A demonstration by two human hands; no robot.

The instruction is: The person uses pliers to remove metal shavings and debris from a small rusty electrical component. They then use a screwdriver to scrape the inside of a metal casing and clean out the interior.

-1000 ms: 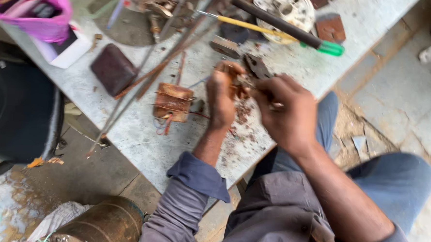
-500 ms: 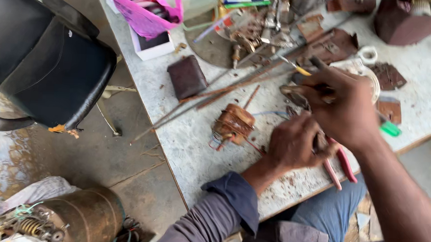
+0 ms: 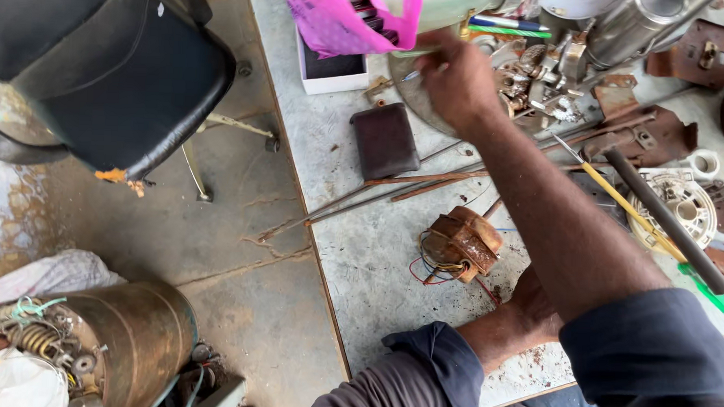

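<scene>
My right hand reaches far across the grey table to a heap of metal parts beside a pink bag. Its fingers curl downward and are hidden from me; a thin blue-tipped tool pokes out at its left. My left hand rests on the table under my right forearm, mostly covered, just right of a rusty wound coil with red and black wires.
A dark brown block and long rusty rods lie mid-table. A yellow screwdriver with green handle, a black rod and a white round part lie right. A black chair and rusty drum stand left.
My right hand has left the spot near the coil and stretched out to the far heap of parts. My view has swung; the left hand has stayed near the coil.
</scene>
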